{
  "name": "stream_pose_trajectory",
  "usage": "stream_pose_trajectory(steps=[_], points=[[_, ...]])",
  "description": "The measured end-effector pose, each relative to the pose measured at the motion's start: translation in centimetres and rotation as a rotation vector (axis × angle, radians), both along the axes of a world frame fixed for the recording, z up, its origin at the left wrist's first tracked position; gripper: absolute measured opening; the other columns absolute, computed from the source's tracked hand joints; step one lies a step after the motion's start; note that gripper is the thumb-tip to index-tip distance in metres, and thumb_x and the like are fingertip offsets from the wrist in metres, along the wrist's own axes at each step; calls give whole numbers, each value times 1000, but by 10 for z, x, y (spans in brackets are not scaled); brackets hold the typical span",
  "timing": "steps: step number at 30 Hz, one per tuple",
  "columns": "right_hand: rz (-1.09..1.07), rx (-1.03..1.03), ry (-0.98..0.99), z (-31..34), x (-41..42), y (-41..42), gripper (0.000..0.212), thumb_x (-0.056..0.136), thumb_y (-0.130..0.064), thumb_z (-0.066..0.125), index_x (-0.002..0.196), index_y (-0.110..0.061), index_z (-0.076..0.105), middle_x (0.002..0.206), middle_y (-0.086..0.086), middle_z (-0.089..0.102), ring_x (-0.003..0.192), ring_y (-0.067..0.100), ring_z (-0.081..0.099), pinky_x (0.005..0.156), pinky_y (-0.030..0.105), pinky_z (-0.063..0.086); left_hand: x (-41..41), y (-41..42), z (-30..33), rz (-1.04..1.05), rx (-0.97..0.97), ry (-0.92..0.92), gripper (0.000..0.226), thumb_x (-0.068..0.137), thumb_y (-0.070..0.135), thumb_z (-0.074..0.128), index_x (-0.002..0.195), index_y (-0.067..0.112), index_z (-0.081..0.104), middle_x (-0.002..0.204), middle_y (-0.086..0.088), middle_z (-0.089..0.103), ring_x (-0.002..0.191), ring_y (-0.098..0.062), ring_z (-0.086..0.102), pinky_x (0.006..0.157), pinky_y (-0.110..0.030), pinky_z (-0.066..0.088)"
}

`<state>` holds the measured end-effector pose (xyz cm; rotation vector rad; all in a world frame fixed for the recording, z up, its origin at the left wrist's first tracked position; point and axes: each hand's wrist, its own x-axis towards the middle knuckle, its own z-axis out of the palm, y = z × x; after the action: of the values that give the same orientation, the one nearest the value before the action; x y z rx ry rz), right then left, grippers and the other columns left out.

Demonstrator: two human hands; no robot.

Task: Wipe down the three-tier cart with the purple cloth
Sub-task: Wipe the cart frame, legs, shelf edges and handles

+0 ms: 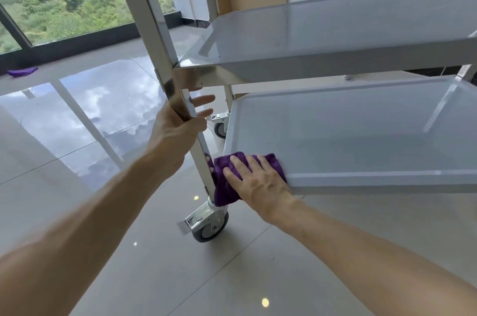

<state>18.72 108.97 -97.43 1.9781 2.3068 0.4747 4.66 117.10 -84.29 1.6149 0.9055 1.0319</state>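
The steel cart fills the right half of the head view, with a middle tray (335, 65) and a bottom tray (361, 179) in sight. A purple cloth (224, 186) is draped over the bottom tray's near left corner, beside the upright post (154, 39). My right hand (255, 181) lies flat on the cloth with straight fingers, pressing it onto the tray rim. My left hand (178, 130) holds the post just below the middle tray, thumb on the near side and fingers showing past its far side.
A caster wheel (210, 225) with a brake tab sits under the post, and a second wheel (220, 128) shows further back. Another purple cloth (22, 72) lies on the glossy tiled floor by the large window at the far left.
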Motion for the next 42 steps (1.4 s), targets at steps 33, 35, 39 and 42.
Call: stream_pose_trajectory(steps=[33,35,39,42], points=[[-112,45,-54,5,118,-86,79,69,-7,82,141,-21,52,148,13,48,124,37,55,105,49,44,-6,-55,-56,-79,306,1298,34,98,35,50,89,7,67,81,-12,66,65,-25,58,56,-29,46],[-180,36,-70,7,145,-108,81,61,-6,88,136,-19,59,143,13,53,119,37,60,100,50,48,16,-64,-54,-177,422,1276,28,98,37,47,106,17,65,97,-6,69,84,-24,64,67,-31,53],[-368,1,-92,8,190,-148,85,59,-2,89,137,-16,58,144,14,52,120,39,59,99,51,49,70,-75,-61,-388,697,1213,32,100,40,43,126,23,49,121,6,58,106,-22,60,80,-35,50],[-431,-9,-128,5,200,-159,83,59,2,86,135,-12,58,142,16,54,116,41,60,95,51,52,109,-81,-82,-459,862,1161,34,99,35,47,128,19,43,125,3,49,111,-22,51,76,-36,48]])
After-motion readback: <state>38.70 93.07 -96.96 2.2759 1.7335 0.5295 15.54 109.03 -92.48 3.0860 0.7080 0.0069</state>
